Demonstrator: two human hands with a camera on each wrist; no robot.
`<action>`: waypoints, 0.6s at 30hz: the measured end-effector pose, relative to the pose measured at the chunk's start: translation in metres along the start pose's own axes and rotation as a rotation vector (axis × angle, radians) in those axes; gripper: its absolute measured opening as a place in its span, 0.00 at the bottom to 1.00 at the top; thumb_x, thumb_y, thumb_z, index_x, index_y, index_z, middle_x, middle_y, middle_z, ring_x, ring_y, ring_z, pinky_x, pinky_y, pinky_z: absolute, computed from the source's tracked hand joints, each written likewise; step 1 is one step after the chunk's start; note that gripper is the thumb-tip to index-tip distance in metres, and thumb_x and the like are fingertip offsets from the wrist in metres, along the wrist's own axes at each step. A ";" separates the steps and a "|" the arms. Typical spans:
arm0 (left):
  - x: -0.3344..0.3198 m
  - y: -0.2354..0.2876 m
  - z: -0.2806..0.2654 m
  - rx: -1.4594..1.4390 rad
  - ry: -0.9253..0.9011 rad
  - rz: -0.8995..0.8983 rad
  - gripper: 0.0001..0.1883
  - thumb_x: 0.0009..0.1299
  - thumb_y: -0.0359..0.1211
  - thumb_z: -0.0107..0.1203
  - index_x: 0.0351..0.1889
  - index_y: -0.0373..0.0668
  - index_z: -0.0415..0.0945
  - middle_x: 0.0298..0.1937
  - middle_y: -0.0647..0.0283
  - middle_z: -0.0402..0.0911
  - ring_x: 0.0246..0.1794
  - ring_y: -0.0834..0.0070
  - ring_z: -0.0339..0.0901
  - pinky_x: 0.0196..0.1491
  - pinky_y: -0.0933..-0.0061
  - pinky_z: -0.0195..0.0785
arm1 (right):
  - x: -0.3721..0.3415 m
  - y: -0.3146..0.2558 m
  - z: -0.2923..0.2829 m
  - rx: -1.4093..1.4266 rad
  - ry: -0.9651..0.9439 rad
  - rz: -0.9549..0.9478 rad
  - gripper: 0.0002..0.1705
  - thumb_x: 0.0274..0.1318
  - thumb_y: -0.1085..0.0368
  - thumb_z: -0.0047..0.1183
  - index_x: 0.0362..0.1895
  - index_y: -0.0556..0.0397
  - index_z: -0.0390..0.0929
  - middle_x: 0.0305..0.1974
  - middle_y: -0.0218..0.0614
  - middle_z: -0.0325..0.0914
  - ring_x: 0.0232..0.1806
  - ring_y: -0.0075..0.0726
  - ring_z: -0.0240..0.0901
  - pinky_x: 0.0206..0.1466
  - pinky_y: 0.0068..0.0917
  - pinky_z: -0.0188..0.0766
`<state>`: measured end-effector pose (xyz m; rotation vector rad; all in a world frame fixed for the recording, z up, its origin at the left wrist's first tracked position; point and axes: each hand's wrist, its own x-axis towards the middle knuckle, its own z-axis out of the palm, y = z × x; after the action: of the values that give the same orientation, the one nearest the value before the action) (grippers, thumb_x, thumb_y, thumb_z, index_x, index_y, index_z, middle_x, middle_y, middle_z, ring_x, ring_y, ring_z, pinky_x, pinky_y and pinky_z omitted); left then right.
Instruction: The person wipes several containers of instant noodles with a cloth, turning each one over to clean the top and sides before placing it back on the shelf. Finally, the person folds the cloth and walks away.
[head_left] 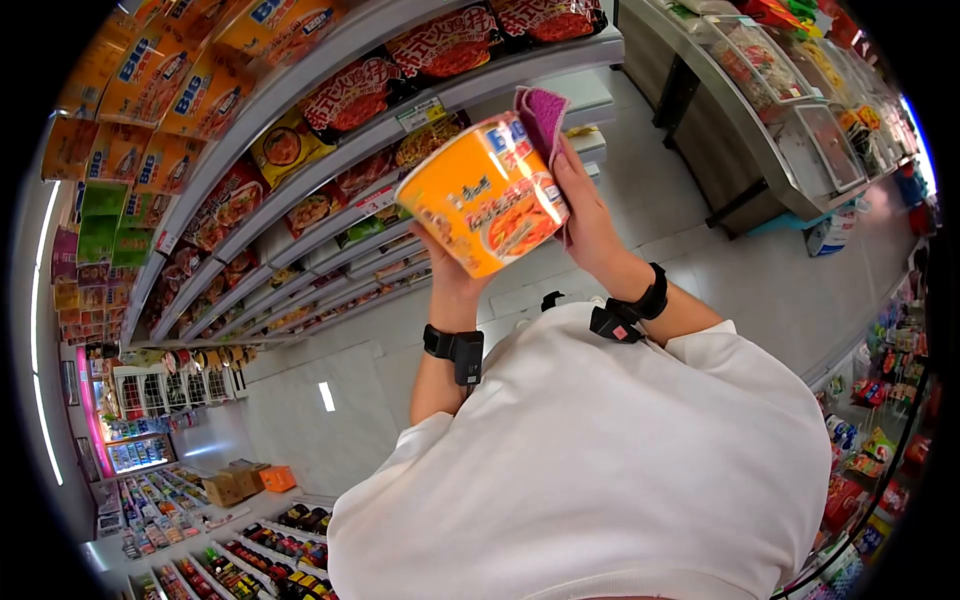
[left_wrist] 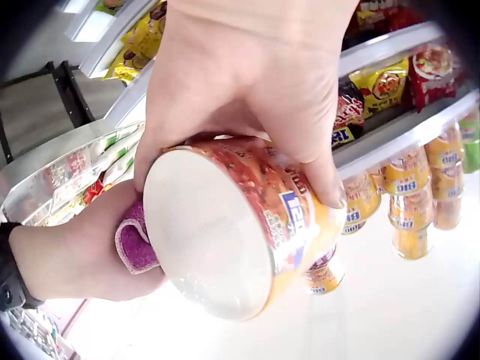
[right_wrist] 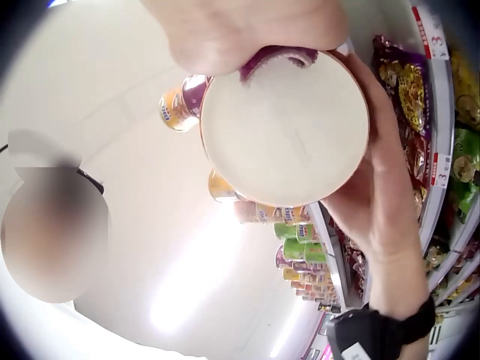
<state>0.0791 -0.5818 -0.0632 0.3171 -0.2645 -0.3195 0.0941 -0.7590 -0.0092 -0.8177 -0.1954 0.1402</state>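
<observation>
A yellow-orange instant noodle cup (head_left: 485, 195) is held up, tilted, in front of the shelves. My left hand (head_left: 457, 268) grips it from below in the head view; in the left wrist view the thumb and fingers spread round its side. Its flat white round end (left_wrist: 206, 232) faces both wrist cameras. On the far side, my right hand (head_left: 592, 215) holds a folded purple cloth (head_left: 543, 118) against the cup. The right wrist view has the cloth (right_wrist: 279, 61) at the edge of the white end, with most of the right fingers hidden.
Shelves (head_left: 300, 215) of bagged noodles with price tags run along the left. Stacked noodle cups (head_left: 160, 90) stand on top. A display counter (head_left: 740, 110) with clear bins is at the right. Cardboard boxes (head_left: 235, 483) sit lower left beside racks of bottles.
</observation>
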 end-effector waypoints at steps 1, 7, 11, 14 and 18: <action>0.005 0.000 0.013 0.181 0.179 0.041 0.45 0.63 0.67 0.51 0.73 0.53 0.58 0.73 0.64 0.62 0.71 0.60 0.61 0.68 0.47 0.61 | 0.002 0.000 -0.003 -0.013 0.035 -0.028 0.34 0.75 0.54 0.37 0.77 0.54 0.46 0.69 0.36 0.59 0.67 0.24 0.58 0.67 0.21 0.57; 0.009 0.006 0.025 0.598 0.323 0.172 0.33 0.74 0.55 0.48 0.71 0.49 0.59 0.70 0.61 0.66 0.69 0.66 0.66 0.67 0.54 0.65 | 0.014 -0.006 -0.002 -0.763 -0.044 -0.488 0.29 0.70 0.65 0.36 0.73 0.58 0.55 0.74 0.45 0.53 0.75 0.41 0.49 0.76 0.33 0.43; 0.004 0.007 0.016 0.384 0.271 0.161 0.36 0.71 0.58 0.50 0.70 0.47 0.60 0.69 0.59 0.67 0.68 0.62 0.66 0.68 0.51 0.63 | 0.005 -0.014 0.009 -0.734 -0.109 -0.486 0.29 0.71 0.64 0.36 0.73 0.58 0.54 0.74 0.45 0.53 0.75 0.41 0.49 0.76 0.33 0.42; 0.002 0.006 0.009 0.275 0.232 0.133 0.40 0.69 0.64 0.48 0.70 0.48 0.61 0.69 0.59 0.67 0.68 0.60 0.67 0.68 0.49 0.61 | 0.001 -0.012 0.009 -0.540 -0.049 -0.269 0.30 0.72 0.63 0.36 0.74 0.57 0.52 0.73 0.42 0.55 0.74 0.37 0.51 0.75 0.29 0.45; 0.006 0.002 0.002 0.086 0.102 0.082 0.39 0.70 0.66 0.44 0.70 0.50 0.62 0.68 0.62 0.69 0.68 0.61 0.68 0.68 0.50 0.62 | 0.011 0.003 0.003 0.102 0.105 -0.016 0.30 0.74 0.60 0.36 0.75 0.56 0.50 0.72 0.38 0.58 0.71 0.31 0.55 0.72 0.24 0.50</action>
<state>0.0847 -0.5826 -0.0592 0.4048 -0.1906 -0.2105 0.1039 -0.7522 -0.0082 -0.7197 -0.0951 0.0914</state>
